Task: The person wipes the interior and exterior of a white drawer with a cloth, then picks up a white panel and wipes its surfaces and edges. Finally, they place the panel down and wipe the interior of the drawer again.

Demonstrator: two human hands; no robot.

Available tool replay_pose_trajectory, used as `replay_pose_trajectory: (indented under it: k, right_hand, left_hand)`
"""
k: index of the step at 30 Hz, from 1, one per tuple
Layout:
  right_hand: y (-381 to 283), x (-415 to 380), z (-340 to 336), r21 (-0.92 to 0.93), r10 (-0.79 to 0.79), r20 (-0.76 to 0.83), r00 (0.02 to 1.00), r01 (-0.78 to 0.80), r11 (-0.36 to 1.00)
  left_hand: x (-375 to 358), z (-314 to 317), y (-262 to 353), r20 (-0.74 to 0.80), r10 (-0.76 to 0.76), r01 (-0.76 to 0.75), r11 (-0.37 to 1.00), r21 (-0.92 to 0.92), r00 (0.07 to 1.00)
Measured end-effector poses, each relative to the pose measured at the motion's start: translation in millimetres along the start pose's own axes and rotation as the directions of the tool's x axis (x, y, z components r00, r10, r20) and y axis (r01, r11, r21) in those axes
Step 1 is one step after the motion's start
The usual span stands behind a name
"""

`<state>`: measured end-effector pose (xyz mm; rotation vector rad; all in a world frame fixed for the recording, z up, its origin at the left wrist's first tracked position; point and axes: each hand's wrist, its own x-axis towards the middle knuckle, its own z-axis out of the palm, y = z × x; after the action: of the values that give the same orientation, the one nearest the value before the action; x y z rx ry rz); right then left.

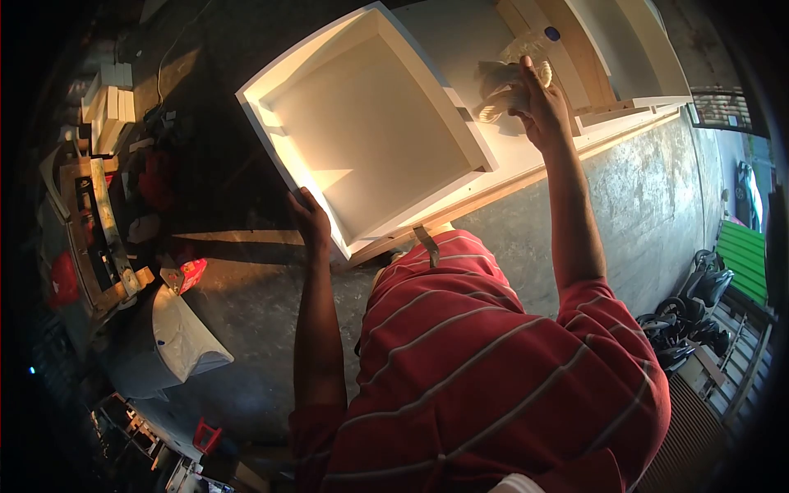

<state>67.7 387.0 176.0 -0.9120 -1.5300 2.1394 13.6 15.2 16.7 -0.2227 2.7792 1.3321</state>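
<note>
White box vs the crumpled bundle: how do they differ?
Size: the white box is far larger than the crumpled bundle.
Shape: the white box has straight, flat walls; the crumpled bundle is soft-looking and folded.
Hold: the white box has the left hand at its rim; the crumpled bundle is in the right hand.
Shared: both are pale and sunlit in part.

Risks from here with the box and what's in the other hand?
The left hand grips only one side of the white, open rectangular box; it might slip if that hold loosens. The crumpled off-white cloth-like bundle in the right hand could snag on the nearby tan wooden panel.
</note>
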Motion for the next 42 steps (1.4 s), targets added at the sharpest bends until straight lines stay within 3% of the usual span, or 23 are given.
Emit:
replay_pose_trajectory:
  k: [1,3,4,6,8,10,12,14,15,16,18,19,22,26,28,30,31,34,36,37,38,40,42]
  right_hand:
    - [2,2,-1,0.000,-0.001,0.001,1.000,0.001,1.000]
    - [13,9,-6,0.094,0.256,0.038,0.966,-0.259,0.961]
    - [21,11,-6,0.095,0.255,0.039,0.966,-0.258,0.962]
    - [45,16,-8,-0.013,0.062,0.230,0.971,-0.060,0.998]
    - [79,28,-15,-0.325,-0.188,0.148,0.971,0.227,0.918]
    - [94,29,-16,-0.494,-0.194,0.068,0.979,0.202,0.846]
    - [104,30,-19,-0.455,-0.221,0.030,0.975,0.210,0.866]
    - [108,32,-27,-0.762,-0.552,0.129,0.824,0.439,0.476]
    - [108,34,-27,-0.789,-0.669,0.196,0.717,0.520,0.327]
    - [108,34,-29,-0.790,-0.669,0.195,0.718,0.519,0.326]
    - [104,33,-26,-0.599,-0.394,-0.054,0.918,0.285,0.748]
    - [95,27,-20,-0.394,-0.412,-0.062,0.909,0.357,0.847]
    - [64,20,-23,-0.277,-0.396,0.007,0.918,0.382,0.882]
    - [60,32,-39,-0.504,-0.501,-0.023,0.865,0.423,0.753]
    - [47,22,-26,-0.540,-0.464,-0.074,0.883,0.356,0.763]
    - [52,25,-25,-0.780,-0.757,0.051,0.651,0.499,0.377]
    - [53,22,-19,-0.775,-0.770,0.117,0.627,0.543,0.324]
    - [82,22,-14,-0.745,-0.652,0.326,0.685,0.611,0.269]
    - [111,32,-20,-0.708,-0.502,0.466,0.728,0.647,0.282]
    - [116,28,-18,-0.626,-0.506,0.564,0.653,0.737,0.253]
    - [141,41,-32,-0.558,-0.519,0.672,0.528,0.822,0.114]
    - [145,26,-27,-0.744,-0.483,0.542,0.688,0.660,0.104]
    - [138,19,-20,-0.744,-0.477,0.565,0.673,0.666,0.059]
  left_hand:
    - [1,1,-1,-0.005,0.004,-0.004,1.000,-0.002,1.000]
    - [2,4,-10,-0.025,0.024,-0.023,0.999,0.029,0.999]
    - [3,5,-10,-0.045,0.044,-0.041,0.997,0.061,0.998]
    - [4,3,-10,-0.027,0.035,-0.034,0.999,0.031,0.999]
    - [3,4,-11,-0.006,0.024,-0.024,1.000,-0.002,1.000]
    - [5,5,-14,0.004,0.007,-0.007,0.999,-0.047,1.000]
    - [6,4,-13,0.009,-0.004,0.004,1.000,-0.031,1.000]
    - [1,1,-10,0.025,-0.021,0.021,1.000,-0.010,0.999]
    - [0,-1,-4,0.031,-0.028,0.029,0.999,-0.021,0.999]
    - [0,-1,0,0.035,-0.033,0.034,0.999,-0.034,0.999]
    - [0,4,-4,-0.005,-0.020,0.020,1.000,-0.007,1.000]
    - [0,6,-7,-0.046,-0.009,0.010,1.000,0.022,0.999]
    - [1,3,-6,-0.019,0.020,-0.019,0.998,0.060,1.000]
    - [1,3,-8,-0.005,-0.008,0.008,0.999,0.040,1.000]
    - [2,3,-8,-0.018,0.024,-0.023,0.997,0.079,1.000]
    - [2,3,-8,-0.023,0.027,-0.026,0.998,0.061,0.999]
    - [1,3,-7,-0.025,0.033,-0.031,0.999,0.043,0.999]
    - [2,4,-9,-0.003,-0.013,0.013,0.998,-0.053,1.000]
    - [3,8,-19,-0.049,0.029,-0.028,1.000,0.009,0.998]
    - [3,8,-20,-0.090,0.074,-0.067,0.995,0.073,0.993]
    - [3,9,-21,-0.091,0.071,-0.065,0.995,0.074,0.993]
    - [1,7,-16,-0.093,0.052,-0.044,0.996,0.081,0.994]
    - [0,5,-11,-0.088,0.046,-0.038,0.996,0.082,0.995]
